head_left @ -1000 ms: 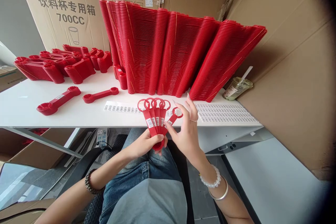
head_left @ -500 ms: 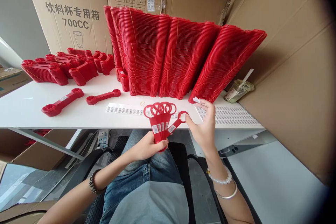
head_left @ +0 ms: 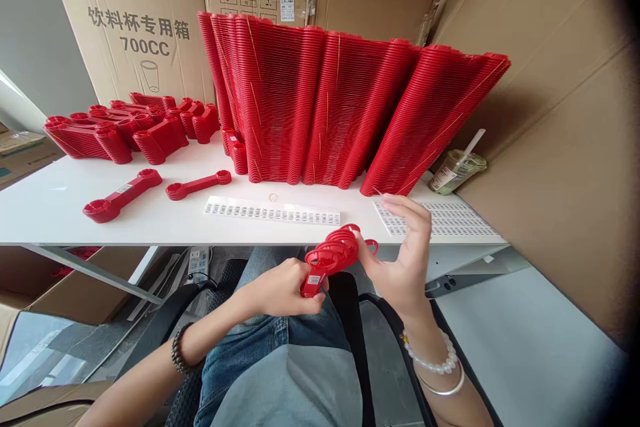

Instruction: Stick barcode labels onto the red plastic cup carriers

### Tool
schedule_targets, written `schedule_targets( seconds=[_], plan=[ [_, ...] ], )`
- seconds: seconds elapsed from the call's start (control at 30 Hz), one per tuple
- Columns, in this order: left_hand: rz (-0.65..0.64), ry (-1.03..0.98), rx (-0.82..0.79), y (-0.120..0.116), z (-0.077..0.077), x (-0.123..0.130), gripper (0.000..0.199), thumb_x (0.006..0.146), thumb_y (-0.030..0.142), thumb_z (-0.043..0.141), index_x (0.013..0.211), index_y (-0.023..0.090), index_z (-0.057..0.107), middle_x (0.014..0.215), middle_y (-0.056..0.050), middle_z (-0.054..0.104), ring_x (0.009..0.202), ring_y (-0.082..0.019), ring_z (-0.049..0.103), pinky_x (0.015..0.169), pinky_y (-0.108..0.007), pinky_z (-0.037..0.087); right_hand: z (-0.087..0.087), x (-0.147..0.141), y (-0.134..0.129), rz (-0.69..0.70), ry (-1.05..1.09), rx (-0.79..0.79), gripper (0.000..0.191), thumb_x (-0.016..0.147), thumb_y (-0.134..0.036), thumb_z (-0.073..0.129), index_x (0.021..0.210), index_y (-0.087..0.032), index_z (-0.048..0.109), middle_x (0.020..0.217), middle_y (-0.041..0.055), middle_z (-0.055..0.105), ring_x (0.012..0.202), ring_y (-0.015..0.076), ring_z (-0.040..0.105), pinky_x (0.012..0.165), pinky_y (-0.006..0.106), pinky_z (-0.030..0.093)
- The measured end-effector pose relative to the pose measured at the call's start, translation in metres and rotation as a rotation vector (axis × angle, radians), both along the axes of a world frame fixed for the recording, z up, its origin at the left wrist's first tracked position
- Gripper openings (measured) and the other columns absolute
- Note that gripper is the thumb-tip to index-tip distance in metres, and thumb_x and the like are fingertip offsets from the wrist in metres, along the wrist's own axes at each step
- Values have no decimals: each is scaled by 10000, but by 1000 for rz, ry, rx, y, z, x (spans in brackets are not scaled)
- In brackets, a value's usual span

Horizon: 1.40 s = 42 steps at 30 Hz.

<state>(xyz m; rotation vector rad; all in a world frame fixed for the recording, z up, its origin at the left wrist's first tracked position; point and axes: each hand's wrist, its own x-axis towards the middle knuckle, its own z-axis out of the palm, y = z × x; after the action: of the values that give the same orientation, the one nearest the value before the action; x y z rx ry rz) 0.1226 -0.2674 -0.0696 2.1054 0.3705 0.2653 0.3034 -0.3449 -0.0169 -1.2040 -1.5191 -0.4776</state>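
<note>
My left hand (head_left: 287, 287) is closed around the lower ends of several red ring-ended plastic strips (head_left: 333, 250). They are bunched and tilted to the right, and a white barcode label (head_left: 314, 279) shows on the front one. With its thumb, my right hand (head_left: 403, 267) touches the ring ends of this bunch. A thin white label strip (head_left: 378, 191), seen almost edge-on, sticks out from its raised fingertips. A row of barcode labels (head_left: 273, 212) lies on the white table (head_left: 150, 230) beyond the hands.
Tall stacks of red strips (head_left: 325, 107) stand at the back, with smaller bundles (head_left: 160, 138) to the left. Two low stacks (head_left: 123, 195) lie nearer the front. At right are a label sheet (head_left: 450, 219) and a drink cup (head_left: 453, 173). Cardboard (head_left: 540, 147) walls the table.
The fanned strips in my left hand have been gathered and tipped to the right, uncovering the label row. My right hand has moved slightly right and down, its thumb still at the rings.
</note>
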Motion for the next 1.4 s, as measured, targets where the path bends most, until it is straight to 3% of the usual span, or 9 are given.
schedule_targets(
  seconds=[0.1, 0.17, 0.23, 0.33, 0.47, 0.63, 0.9, 1.4],
  plan=[
    [-61, -14, -311, 2, -1, 0, 219, 738, 228, 578, 923, 125, 634, 690, 4, 566, 588, -111, 489, 555, -224, 426, -1, -1, -4, 122, 167, -75, 456, 842, -153, 652, 1249, -255, 473, 1251, 97, 552, 1099, 245, 613, 982, 498, 505],
    [-48, -73, -526, 5, -3, 1, 247, 776, 281, 556, 949, 112, 608, 645, 17, 538, 536, -97, 474, 507, -214, 419, -3, -2, -7, 151, 367, -131, 415, 872, -168, 627, 1241, -263, 463, 1210, 78, 588, 962, 193, 662, 919, 438, 538],
    [-15, -144, -670, 7, -7, 3, 279, 807, 341, 539, 956, 109, 582, 627, 17, 541, 483, -84, 461, 458, -203, 398, -3, -4, -9, 178, 510, -226, 390, 879, -199, 633, 1219, -269, 454, 1056, 35, 648, 764, 147, 661, 772, 362, 564],
    [27, -207, -747, 9, -11, 7, 316, 828, 394, 529, 960, 109, 566, 617, 7, 565, 422, -70, 448, 408, -186, 348, -5, -10, -8, 261, 606, -435, 402, 875, -248, 639, 1218, -275, 431, 820, -37, 657, 591, 123, 585, 589, 289, 517],
    [64, -194, -724, 7, -13, 9, 305, 830, 394, 559, 948, 114, 568, 619, 8, 569, 418, -61, 437, 402, -178, 339, -11, -15, 0, 277, 603, -573, 405, 849, -231, 626, 1197, -261, 421, 730, -69, 639, 582, 111, 519, 641, 283, 467],
    [104, -153, -631, 6, -18, 9, 288, 852, 378, 547, 980, 121, 568, 653, 10, 554, 494, -83, 469, 450, -199, 421, -18, -14, 8, 288, 674, -654, 449, 818, -244, 623, 1189, -252, 370, 705, -79, 622, 521, 99, 467, 577, 262, 410],
    [182, -130, -476, 5, -23, 9, 236, 877, 332, 531, 1012, 141, 561, 690, 14, 524, 560, -105, 482, 507, -230, 463, -20, -13, 10, 295, 737, -676, 464, 796, -239, 624, 1170, -255, 349, 676, -89, 597, 480, 85, 443, 534, 249, 389],
    [161, -142, -467, 3, -24, 8, 215, 881, 311, 529, 1003, 136, 556, 682, 20, 523, 552, -99, 486, 503, -225, 454, -24, -14, 13, 223, 673, -660, 430, 820, -231, 585, 1181, -254, 354, 676, -84, 574, 446, 85, 410, 483, 238, 355]
  ],
)
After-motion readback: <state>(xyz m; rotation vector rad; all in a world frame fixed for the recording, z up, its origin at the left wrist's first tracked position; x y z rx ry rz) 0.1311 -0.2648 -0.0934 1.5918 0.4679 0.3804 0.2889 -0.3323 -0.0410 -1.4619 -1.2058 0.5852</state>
